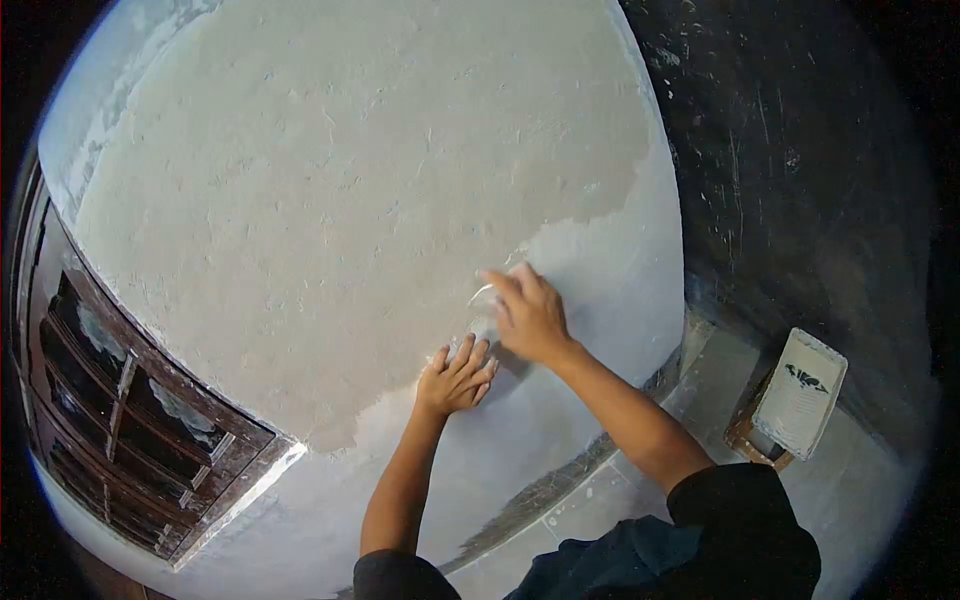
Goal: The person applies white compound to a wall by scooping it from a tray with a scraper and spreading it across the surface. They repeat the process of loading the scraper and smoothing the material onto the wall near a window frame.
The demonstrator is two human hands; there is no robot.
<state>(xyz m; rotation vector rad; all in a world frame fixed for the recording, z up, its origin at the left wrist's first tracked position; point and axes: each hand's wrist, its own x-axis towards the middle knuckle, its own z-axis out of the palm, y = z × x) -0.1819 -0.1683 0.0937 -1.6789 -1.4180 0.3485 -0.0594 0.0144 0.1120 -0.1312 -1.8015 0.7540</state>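
A large wall [350, 200] fills the view, with a beige coat above and a paler whitish area lower down. My left hand [457, 378] lies open against it, fingers spread, near the lower border of the beige coat. Just above and to the right is my right hand [532, 318], closed and slightly smeared by motion. A thin, pale, flat piece [481, 293] with a curved bright edge shows at its fingers, close to the wall. What exactly this piece is cannot be made out.
At lower right, a cream-coated tray [818, 375] with a dark motif rests on a brown box [745, 430] on the tiled floor [600, 495]. A dark, scratched wall [790, 170] rises at right. A dark wooden window frame [215, 470] is set at left.
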